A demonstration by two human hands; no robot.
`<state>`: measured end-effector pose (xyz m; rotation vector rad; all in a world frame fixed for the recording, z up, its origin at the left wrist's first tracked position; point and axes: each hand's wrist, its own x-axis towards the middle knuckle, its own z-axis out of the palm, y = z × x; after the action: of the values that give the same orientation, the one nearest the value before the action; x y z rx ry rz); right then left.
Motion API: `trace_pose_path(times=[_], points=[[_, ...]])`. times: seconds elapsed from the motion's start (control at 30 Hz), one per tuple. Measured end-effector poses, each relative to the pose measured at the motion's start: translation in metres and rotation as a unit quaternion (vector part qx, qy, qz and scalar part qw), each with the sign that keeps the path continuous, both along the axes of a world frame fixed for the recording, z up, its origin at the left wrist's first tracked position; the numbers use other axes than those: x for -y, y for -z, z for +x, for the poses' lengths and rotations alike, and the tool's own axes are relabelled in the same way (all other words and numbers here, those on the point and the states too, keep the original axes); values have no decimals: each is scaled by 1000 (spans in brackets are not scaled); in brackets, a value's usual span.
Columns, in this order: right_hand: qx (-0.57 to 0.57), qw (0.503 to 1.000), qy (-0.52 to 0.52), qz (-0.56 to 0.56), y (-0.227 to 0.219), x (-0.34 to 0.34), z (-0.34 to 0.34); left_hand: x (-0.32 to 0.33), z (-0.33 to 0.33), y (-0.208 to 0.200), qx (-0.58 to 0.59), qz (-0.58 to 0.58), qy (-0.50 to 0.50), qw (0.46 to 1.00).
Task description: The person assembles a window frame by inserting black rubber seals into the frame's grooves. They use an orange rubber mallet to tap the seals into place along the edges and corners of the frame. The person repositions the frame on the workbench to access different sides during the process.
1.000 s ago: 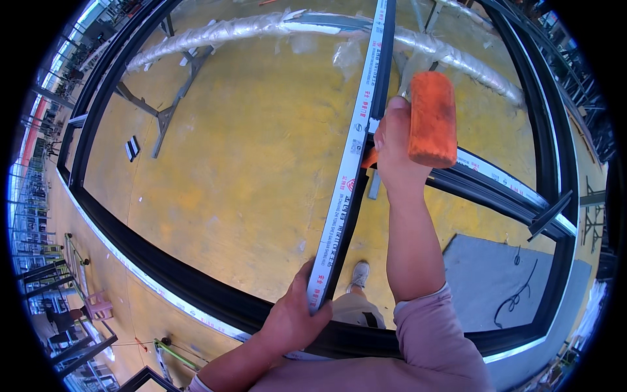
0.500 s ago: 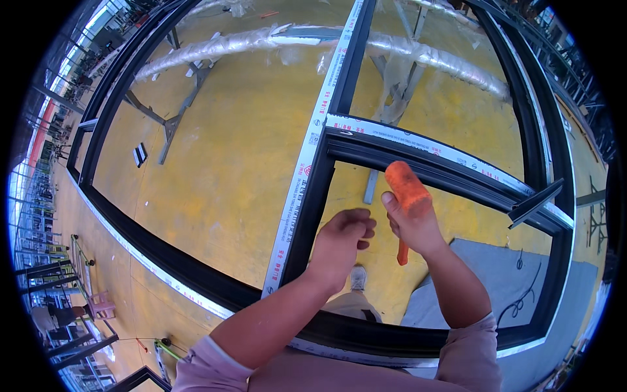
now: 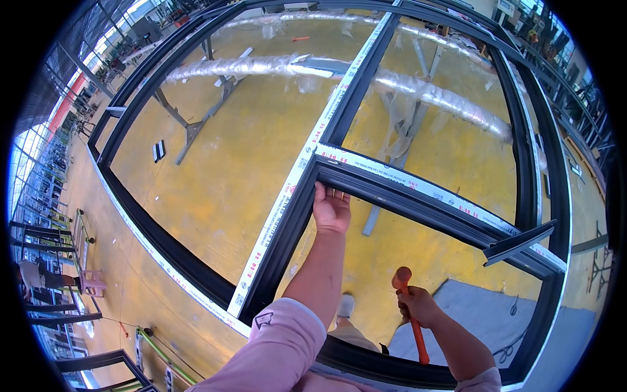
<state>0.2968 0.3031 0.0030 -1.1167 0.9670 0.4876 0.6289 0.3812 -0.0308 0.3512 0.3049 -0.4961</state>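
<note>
My left hand reaches up to the inner corner of a smaller rectangular opening in a large black window frame. Its fingers bend against the black bar there, their tips partly hidden by the profile. In my right hand is an orange mallet, gripped by the handle near its head. The mallet stands roughly upright over the lower part of the opening, apart from the frame's upper bar. White printed film strip covers the bars' faces. A short loose black profile lies across the bar at the right.
Film-wrapped support beams run beneath the frame on metal legs. A grey mat with a dark cord lies on the yellow floor at right. Racks and a pink stool stand at far left, with a person beside them.
My left hand has moved up and away from me to the opening's inner corner. The right hand has lowered toward me, bringing the mallet down with it. The view has shifted slightly.
</note>
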Motion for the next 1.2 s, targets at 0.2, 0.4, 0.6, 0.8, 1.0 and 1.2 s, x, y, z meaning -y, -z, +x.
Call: trace_pose_path(times=[0.2, 0.4, 0.6, 0.8, 1.0, 1.2], points=[[134, 991, 10, -9, -60, -2, 62, -6, -9, -16, -12, 24, -34, 999], [87, 993, -32, -77, -61, 0, 110, -2, -6, -16, -81, 56, -100, 990], [66, 997, -10, -25, -14, -13, 132, -6, -7, -22, -48, -3, -58, 997], [131, 991, 28, -3, 20, -31, 171, -13, -6, -11, -43, 1, -50, 998], [182, 982, 60, -4, 55, -34, 228, -26, -15, -5, -16, 150, -43, 988], [229, 971, 65, -18, 49, -32, 262, -38, -28, -7, -107, 211, -26, 971]])
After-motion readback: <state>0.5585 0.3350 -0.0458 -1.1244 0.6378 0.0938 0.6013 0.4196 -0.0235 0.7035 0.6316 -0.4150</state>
